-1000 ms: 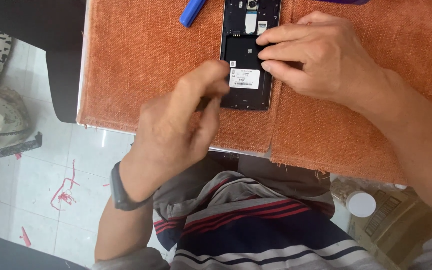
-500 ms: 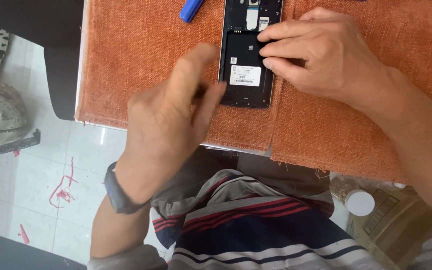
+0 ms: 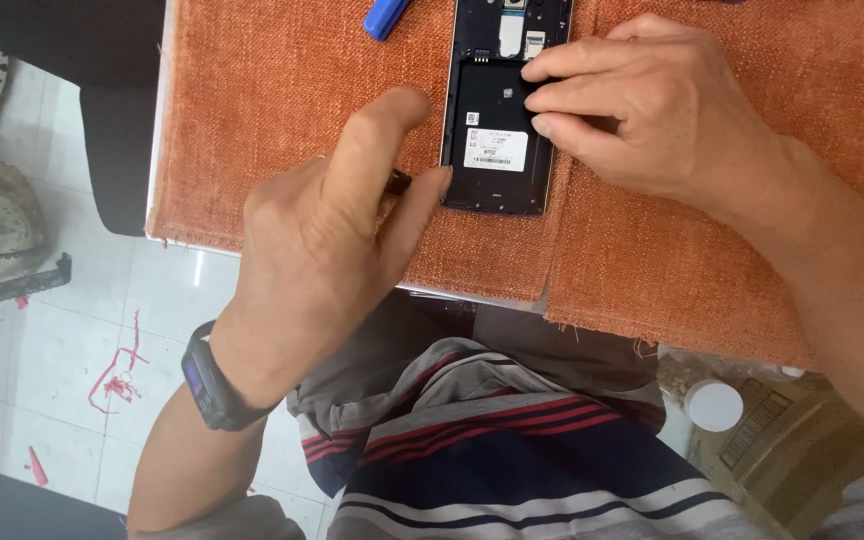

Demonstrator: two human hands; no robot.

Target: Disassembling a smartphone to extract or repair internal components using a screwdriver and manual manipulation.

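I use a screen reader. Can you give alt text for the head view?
An opened phone lies back-up on an orange cloth; the right hand presses fingertips on it, the left hand pinches a small dark tool beside it. A blue tool lies above.

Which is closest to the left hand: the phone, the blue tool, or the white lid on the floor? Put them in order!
From the left hand:
1. Open phone, just right of its fingertips.
2. Blue tool, at the cloth's top edge.
3. White lid, on the floor, far right.
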